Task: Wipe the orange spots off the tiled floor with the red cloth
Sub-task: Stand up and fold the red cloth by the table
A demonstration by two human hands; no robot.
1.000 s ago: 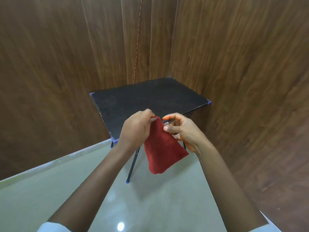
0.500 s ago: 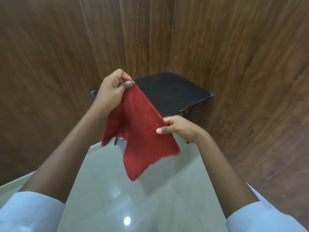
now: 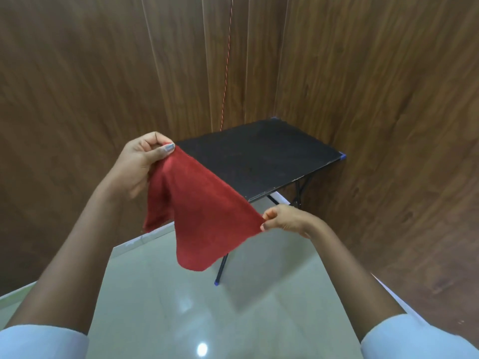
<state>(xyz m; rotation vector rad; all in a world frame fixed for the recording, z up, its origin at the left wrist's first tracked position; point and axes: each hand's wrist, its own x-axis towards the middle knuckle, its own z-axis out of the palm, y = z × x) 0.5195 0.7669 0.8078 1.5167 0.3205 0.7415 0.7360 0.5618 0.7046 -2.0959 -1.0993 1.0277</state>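
Two hands hold the red cloth [image 3: 202, 208] up in the air, spread btwn them, above the tiled floor [image 3: 259, 301] & in front of a small black folding table [image 3: 259, 156]. Table stands in the corner where the dark wood-panel walls [image 3: 77, 86] meet. A thin red cord [image 3: 227, 60] hangs down the wall behind it. Cloth hides the table's near-left corner & the upper part of one thin black leg [image 3: 223, 265], whose blue foot [image 3: 216, 282] shows on the floor below. Pale skirting strip [image 3: 134, 242] runs along the foot of the left wall. White sleeves [image 3: 39, 343] show at both lower corners.

Left hand [image 3: 140, 164] is higher, thumb & curled fingers pinching one cloth corner. Right hand [image 3: 285, 220], lower & to the right, pinches the opposite end btwn thumb & fingertips. Top edge is pulled taut, so the cloth's long axis runs diagonally, upper left down to lower right. Rest hangs loose: one flap droops under the left hand, and a rounded corner points down at the floor w/o touching it.
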